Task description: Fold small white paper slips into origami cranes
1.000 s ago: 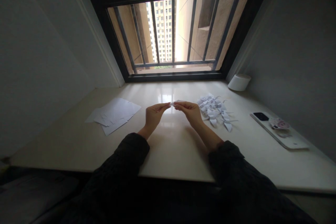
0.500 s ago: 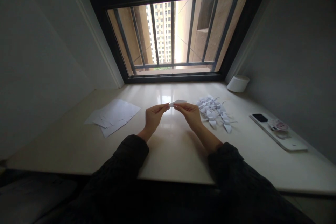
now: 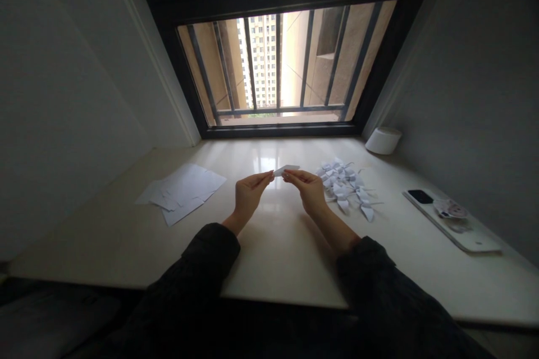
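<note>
Paper (image 3: 279,171): a small folded white piece, held up between the two hands above the sill (image 3: 278,258), its pale tip showing past the right fingers.
Left hand (image 3: 250,195): pinching the near-left end of the paper between thumb and fingertips.
Right hand (image 3: 310,190): pinching the paper too, thumb and fingers closed on it just beside the left fingertips.
Folded pieces (image 3: 342,184): a loose white heap, some with thin pointed ends, lying just beyond and right of the right hand.
Sheets (image 3: 191,189): white, overlapping, flat on the sill, left of the left hand.
Phone (image 3: 474,240): back up, well right of the heap, a round attachment (image 3: 450,209) on it.
White object (image 3: 383,141): rounded, in the far right corner.
Window (image 3: 278,131): dark-framed, behind everything, with bars (image 3: 278,61) outside.
</note>
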Motion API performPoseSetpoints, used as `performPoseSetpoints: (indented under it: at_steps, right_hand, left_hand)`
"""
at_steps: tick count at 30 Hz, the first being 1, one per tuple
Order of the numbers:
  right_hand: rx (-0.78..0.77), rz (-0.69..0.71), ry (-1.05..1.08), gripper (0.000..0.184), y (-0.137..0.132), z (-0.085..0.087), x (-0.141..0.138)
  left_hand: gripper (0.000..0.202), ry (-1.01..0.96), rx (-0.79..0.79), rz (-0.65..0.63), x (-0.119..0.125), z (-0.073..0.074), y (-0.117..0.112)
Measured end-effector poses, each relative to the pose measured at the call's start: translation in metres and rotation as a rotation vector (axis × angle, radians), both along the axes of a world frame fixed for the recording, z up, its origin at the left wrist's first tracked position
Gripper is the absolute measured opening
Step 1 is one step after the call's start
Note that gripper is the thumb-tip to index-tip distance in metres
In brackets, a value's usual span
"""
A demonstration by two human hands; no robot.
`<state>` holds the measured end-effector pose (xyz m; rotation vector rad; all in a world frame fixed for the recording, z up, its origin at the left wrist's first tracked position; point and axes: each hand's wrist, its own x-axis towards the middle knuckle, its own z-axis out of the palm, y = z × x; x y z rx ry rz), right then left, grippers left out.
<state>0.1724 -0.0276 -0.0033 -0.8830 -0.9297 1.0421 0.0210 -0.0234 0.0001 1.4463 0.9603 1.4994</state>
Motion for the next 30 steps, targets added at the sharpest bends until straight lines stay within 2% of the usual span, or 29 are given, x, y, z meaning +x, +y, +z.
performPoseSetpoints:
  at_steps: [5, 11, 19, 30]
  right_hand:
    - [0.007, -0.018, 0.000, 0.022, -0.003, 0.004, -0.003]
    - [0.057, -0.027, 0.031, 0.020, -0.002, 0.000, -0.003]
    - [0.069, -0.037, 0.007, 0.042, 0.003, -0.002, 0.000]
    - [0.059, -0.070, -0.027, 0.052, 0.008, -0.007, 0.005]
  left_hand:
    - [0.028, -0.040, -0.016, -0.011, 0.001, -0.001, 0.000]
    - [0.030, -0.044, -0.023, -0.006, 0.003, -0.004, 0.001]
    - [0.045, -0.050, -0.031, -0.020, 0.003, -0.003, 0.001]
    - [0.041, -0.022, -0.025, -0.061, 0.004, -0.004, -0.001]
